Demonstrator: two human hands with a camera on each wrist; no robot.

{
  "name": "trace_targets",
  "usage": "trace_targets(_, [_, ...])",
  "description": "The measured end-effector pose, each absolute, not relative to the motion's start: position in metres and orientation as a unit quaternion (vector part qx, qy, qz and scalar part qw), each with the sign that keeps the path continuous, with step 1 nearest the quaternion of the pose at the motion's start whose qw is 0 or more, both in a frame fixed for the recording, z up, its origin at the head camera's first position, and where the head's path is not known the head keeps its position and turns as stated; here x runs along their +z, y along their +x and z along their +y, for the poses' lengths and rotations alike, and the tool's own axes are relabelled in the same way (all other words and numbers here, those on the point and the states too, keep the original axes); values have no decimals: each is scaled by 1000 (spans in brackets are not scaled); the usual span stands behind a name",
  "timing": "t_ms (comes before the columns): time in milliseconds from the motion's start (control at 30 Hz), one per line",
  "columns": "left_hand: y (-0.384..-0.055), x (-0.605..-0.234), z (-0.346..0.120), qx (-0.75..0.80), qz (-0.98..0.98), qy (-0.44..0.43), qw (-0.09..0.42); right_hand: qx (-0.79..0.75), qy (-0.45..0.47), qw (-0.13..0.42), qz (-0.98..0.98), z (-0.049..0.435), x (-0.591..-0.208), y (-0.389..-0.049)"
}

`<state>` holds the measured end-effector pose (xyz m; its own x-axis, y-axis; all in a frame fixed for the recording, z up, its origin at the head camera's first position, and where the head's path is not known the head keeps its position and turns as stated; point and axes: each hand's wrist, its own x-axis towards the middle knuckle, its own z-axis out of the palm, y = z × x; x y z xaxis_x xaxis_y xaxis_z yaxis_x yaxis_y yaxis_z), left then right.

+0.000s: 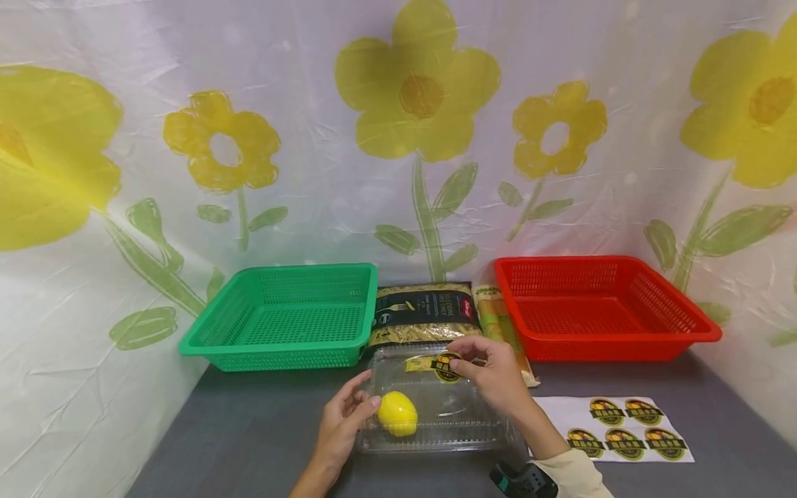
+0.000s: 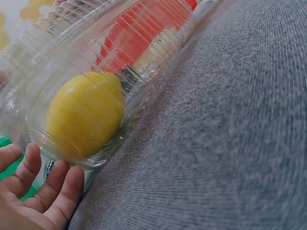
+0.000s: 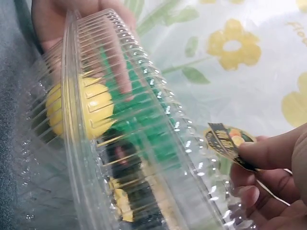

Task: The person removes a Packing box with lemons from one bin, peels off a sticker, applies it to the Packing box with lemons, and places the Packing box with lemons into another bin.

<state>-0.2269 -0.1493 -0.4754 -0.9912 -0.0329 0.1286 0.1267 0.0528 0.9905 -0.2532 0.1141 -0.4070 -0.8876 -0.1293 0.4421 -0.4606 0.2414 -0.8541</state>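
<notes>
A clear plastic clamshell box [image 1: 448, 411] lies on the dark table with its lid down. A yellow lemon [image 1: 397, 413] sits inside, near the left end; it also shows through the ribbed wall in the left wrist view [image 2: 86, 115]. My left hand [image 1: 339, 422] rests at the box's left side, its fingers loosely bent against the edge. Between thumb and fingertips, my right hand [image 1: 492, 373] pinches a round black-and-gold sticker [image 3: 230, 141] with a fruit picture. That sticker is over the far part of the lid; whether it touches the plastic, I cannot tell.
A green basket [image 1: 280, 356] stands at the back left, a red basket [image 1: 610, 349] at the back right. Between them lie a black pasta bag [image 1: 426, 308] and a slim yellow-green packet [image 1: 495, 315]. A white sheet [image 1: 554, 411] with several stickers lies right of the box.
</notes>
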Motion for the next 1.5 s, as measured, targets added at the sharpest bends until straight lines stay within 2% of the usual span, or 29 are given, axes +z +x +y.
trace_targets(367, [-228,-473,-151,-689,-721,-42,65,471,233,105,-844,105,-408,-253])
trace_targets(933, [-229,-473,-149,-679,-729,-44,72,341,269,169,-885,100,-414,-252])
trace_targets(1500, [-228,-477,-148,-684,-725,-45,69,299,243,164,-908,100,-416,-251])
